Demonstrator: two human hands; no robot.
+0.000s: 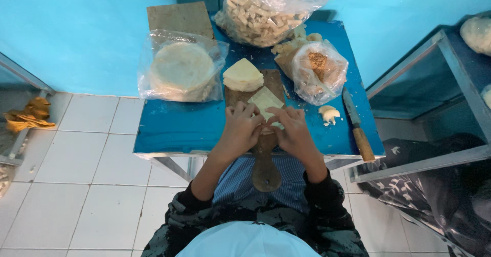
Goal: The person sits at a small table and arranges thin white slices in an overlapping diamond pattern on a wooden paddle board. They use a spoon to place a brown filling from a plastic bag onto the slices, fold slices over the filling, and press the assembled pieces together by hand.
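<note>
A pale triangular dough wrapper (265,101) lies on a wooden paddle-shaped board (266,170) on a small blue table (174,126). My left hand (240,129) and my right hand (294,131) both pinch the wrapper's near edge, fingers curled over it. What lies under the fingers is hidden. Just beyond, a stack of cut wrappers (243,75) sits on the board's far end.
A clear bag of round wrappers (181,70) sits at left. A bag of pale sticks (266,9) and a bag with crumbly filling (317,70) sit at the back right. A wooden-handled knife (358,126) and folded pieces (329,114) lie at right. Metal shelving (434,93) stands further right.
</note>
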